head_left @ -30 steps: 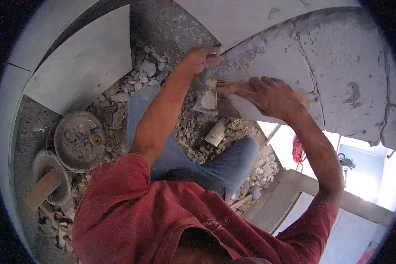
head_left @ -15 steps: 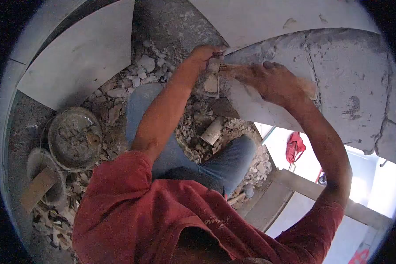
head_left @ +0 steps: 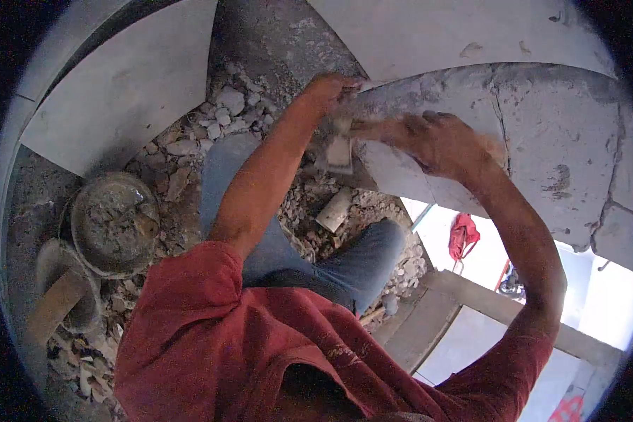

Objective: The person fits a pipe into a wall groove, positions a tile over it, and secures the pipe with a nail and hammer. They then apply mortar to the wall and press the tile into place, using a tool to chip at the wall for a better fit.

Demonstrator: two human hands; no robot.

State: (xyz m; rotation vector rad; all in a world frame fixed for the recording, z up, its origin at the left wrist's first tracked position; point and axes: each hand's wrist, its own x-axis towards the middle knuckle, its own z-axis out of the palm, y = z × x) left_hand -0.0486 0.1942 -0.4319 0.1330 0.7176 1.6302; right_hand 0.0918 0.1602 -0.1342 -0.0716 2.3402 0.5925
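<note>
My right hand (head_left: 443,144) is wrapped round the wooden handle of a hammer-like tool (head_left: 340,149), whose pale, blurred head points left, just below my left hand. My left hand (head_left: 328,93) is closed at the left corner of a large grey slab (head_left: 436,95); what its fingers grip is too small to make out. The slab has cracks and rough patches, and a smooth pale panel (head_left: 464,32) lies beyond it. Broken rubble (head_left: 228,105) covers the ground left of my left arm.
On the left stand a round bucket of grey mix (head_left: 116,225) and a smaller container (head_left: 84,309) with a flat brown piece (head_left: 56,302). A pale cylinder (head_left: 335,209) lies in rubble between my legs. A red bag-like thing (head_left: 463,235) shows at the right.
The tool's head has moved down, away from my left hand, and my right hand sits slightly lower. My left hand stays at the slab's corner. The view has shifted a little.
</note>
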